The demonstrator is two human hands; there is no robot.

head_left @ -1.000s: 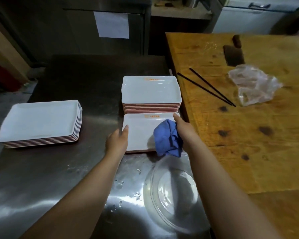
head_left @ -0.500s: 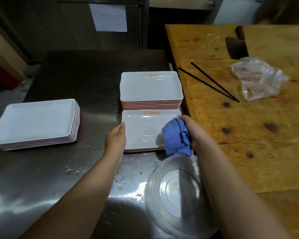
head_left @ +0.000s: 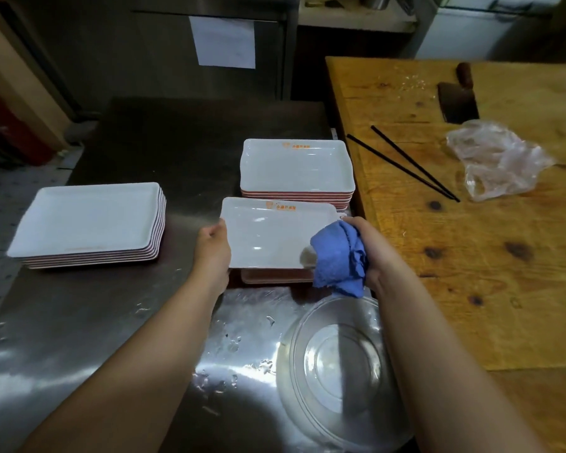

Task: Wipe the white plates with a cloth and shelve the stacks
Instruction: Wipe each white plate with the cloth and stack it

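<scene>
White plate [head_left: 268,237] between hands: left hand [head_left: 212,253] grips edge, right hand [head_left: 371,246] clutches blue cloth [head_left: 339,258].

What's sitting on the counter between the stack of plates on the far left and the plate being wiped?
Nothing: in the head view, only bare steel counter separates the left plate stack from the held plate, which the left hand grips at its near edge.

A wet, glaring steel counter [head_left: 79,338] filled the near left, a worn wooden table [head_left: 471,256] stood to its right, and dark metal cabinet fronts [head_left: 144,60] bearing a white paper sheet [head_left: 223,44] lined the far wall.
</scene>
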